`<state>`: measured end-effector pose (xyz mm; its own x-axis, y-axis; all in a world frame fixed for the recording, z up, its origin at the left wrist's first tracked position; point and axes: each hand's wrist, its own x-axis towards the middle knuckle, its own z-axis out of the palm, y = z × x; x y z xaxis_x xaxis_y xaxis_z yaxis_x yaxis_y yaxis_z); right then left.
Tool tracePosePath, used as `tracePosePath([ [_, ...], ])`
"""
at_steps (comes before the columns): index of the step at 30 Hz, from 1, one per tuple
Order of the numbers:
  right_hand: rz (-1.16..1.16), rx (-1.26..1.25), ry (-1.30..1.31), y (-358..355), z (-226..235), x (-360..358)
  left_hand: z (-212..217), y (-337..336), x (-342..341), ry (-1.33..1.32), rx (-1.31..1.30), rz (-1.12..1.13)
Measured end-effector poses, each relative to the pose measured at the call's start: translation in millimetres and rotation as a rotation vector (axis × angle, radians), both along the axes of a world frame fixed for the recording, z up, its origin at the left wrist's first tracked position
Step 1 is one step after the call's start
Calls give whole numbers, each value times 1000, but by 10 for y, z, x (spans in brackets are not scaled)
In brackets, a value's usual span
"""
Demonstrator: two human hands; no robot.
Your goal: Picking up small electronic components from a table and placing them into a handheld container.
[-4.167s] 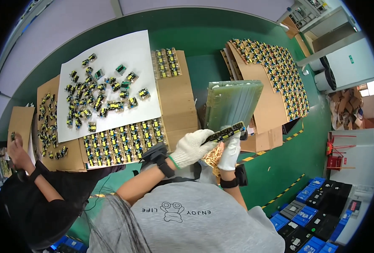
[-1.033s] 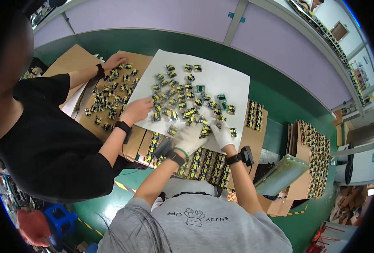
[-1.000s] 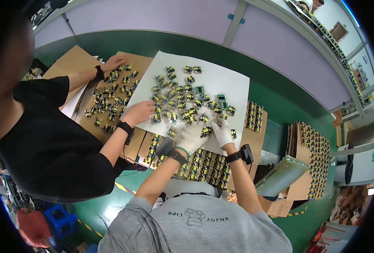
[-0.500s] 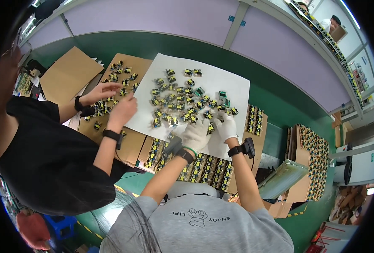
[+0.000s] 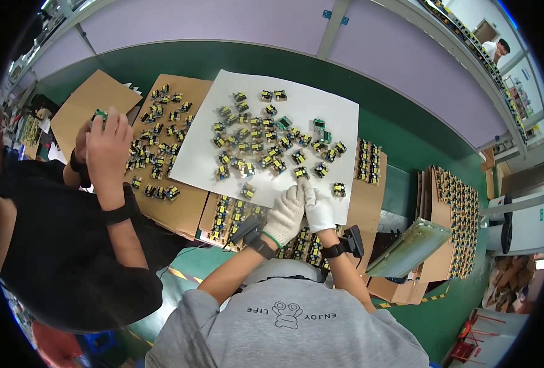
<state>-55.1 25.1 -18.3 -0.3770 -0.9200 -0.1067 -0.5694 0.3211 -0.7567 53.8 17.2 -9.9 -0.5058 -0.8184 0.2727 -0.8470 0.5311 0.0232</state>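
Observation:
Many small circuit boards with yellow-and-black parts lie scattered over a white sheet [image 5: 192, 161]. My left hand [image 5: 286, 214], in a white knit glove with a green cuff edge, reaches to the sheet's near part. Beside it is my right hand [image 5: 320, 212], in a white glove. Their fingertips come together at one small circuit board [image 5: 301, 173], closed on its near edge. The gloves partly hide the grip. Another circuit board [image 5: 339, 189] lies apart, to the right of my right hand. Two boards turned green side up [image 5: 323, 135] lie farther back.
At left, a co-worker's hands [image 5: 107, 144] hold up a green circuit board [image 5: 100, 115] above cardboard [image 5: 180, 211] bearing more boards. Rows of boards [image 5: 226, 218] sit along the near edge. To the right stand a tilted clear-topped panel [image 5: 410, 248] and board-covered cardboard [image 5: 428, 245].
My hands have drawn together and slightly nearer to me, meeting at one circuit board. The co-worker's hands have risen leftward off the cardboard, now holding up a green board. The view has shifted slightly.

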Motion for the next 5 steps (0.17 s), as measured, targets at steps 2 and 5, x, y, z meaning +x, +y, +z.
tracePosePath([
  [2,-62,-40,-23,44,-47,-19,115,-94,57,78,10,-98],
  [5,-138,-2,-181,73,-53,5,8,-72,179,167,114,-217],
])
